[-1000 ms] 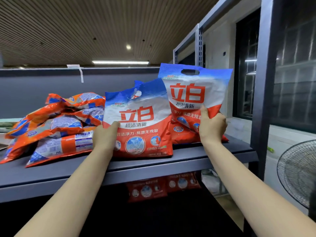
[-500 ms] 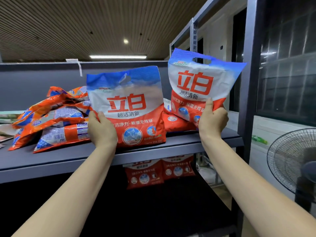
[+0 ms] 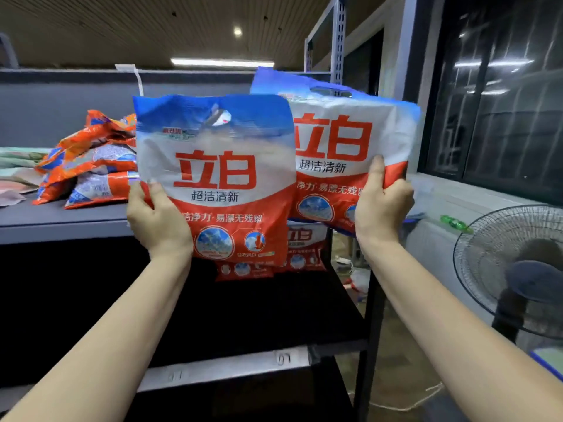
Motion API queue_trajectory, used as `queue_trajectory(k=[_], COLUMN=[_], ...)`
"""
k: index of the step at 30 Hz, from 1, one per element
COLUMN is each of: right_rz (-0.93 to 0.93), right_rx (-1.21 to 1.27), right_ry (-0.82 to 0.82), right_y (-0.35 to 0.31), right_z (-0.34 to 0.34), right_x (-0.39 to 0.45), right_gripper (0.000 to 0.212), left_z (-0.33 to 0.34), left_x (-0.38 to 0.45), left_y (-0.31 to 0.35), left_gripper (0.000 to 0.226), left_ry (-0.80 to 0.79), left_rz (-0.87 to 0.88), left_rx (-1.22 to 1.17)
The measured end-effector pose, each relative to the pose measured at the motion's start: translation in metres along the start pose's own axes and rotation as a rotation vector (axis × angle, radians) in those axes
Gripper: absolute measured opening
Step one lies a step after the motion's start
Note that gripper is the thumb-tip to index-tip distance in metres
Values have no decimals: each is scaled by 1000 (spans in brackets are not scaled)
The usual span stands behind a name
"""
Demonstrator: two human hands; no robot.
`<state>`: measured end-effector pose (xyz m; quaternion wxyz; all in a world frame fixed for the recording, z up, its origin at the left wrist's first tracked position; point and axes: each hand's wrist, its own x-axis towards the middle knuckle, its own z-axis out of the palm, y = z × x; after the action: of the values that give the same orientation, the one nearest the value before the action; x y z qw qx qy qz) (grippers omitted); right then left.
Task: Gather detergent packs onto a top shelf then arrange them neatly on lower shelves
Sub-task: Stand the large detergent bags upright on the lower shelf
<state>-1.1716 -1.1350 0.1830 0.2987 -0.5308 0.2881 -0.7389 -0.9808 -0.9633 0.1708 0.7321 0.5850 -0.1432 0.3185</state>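
Both detergent packs have been lifted off the top shelf since the earlier frame. Left hand grasps the left pack at its lower left edge; right hand pinches the right pack. Fronts upright, red-white-blue, apparently overlapping. More packs lie heaped on the shelf's left.

Both arms stretched forward and up, left hand and right hand each gripping a detergent pack, thumbs in front, fingers apparently behind.
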Motion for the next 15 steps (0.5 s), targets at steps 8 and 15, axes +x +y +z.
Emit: queue_trajectory(k=[8,15], right_rz=[98,192], right_rx=[-41,-192], right_ry=[-339,-485], right_y=[43,107], right_z=[-44,-57], right_x=[-19,-46], right_gripper=[52,57], left_z=[-37,-58], left_x=[-48,-86], left_y=[-24,-77], left_gripper=[27,27], left_ry=[-37,-85], left_rz=[-93,-188], left_rx=[97,228])
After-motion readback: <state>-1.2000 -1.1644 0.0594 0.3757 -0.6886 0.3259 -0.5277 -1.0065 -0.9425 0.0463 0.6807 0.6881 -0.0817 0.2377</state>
